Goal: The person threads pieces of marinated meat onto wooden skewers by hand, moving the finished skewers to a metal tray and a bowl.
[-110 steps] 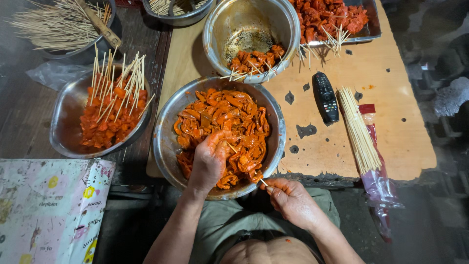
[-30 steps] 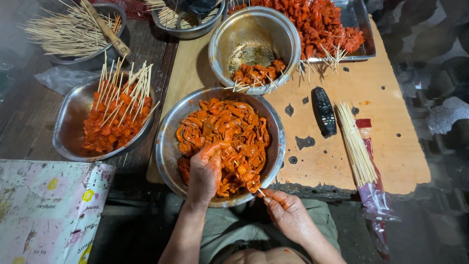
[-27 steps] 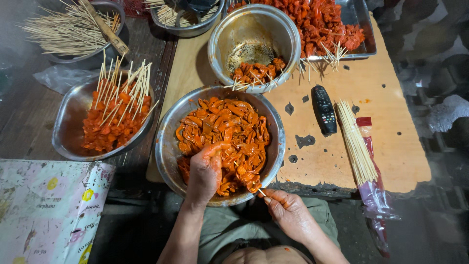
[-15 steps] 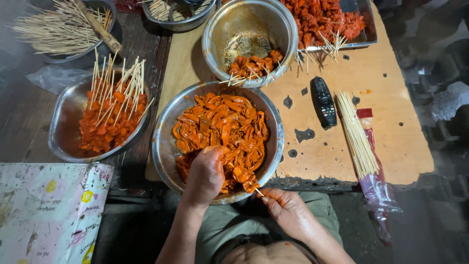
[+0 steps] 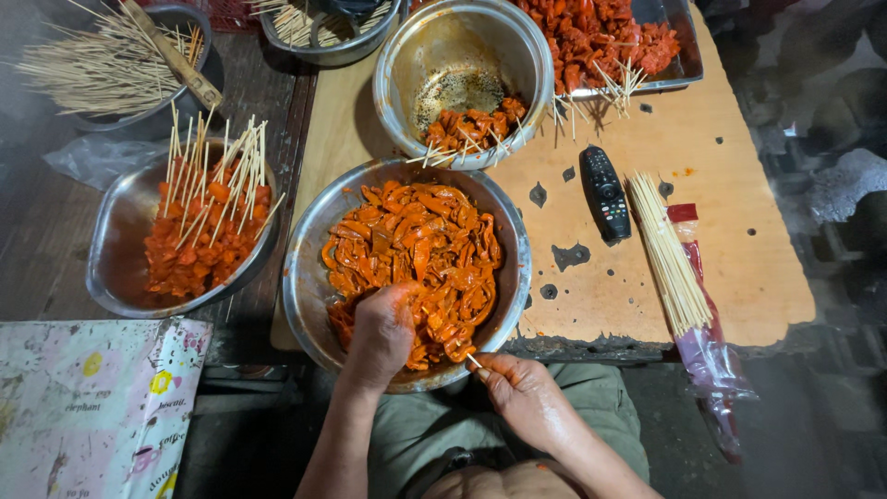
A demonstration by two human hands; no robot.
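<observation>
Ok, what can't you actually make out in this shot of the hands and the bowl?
Head view only:
- Left hand: fingertips buried in the orange meat strips, so its grip is hidden.
- Skewer in the right hand: only the tip shows; the fingers cover the rest.
- Top tray: cut off by the upper edge.

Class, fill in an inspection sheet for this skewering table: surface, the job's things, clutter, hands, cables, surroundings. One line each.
Surface: wooden board, stained, with dark holes.
Job's things: large steel bowl of orange marinated meat strips; thin wooden skewer at its near rim.
Clutter: bowl of finished skewers on the left; smaller bowl; meat tray; black remote control; bundle of bare sticks on a plastic bag.
Hands: left hand in the meat; right hand pinches the skewer.
Cables: nothing seen.
Surroundings: loose sticks top left; patterned cloth bottom left.
</observation>
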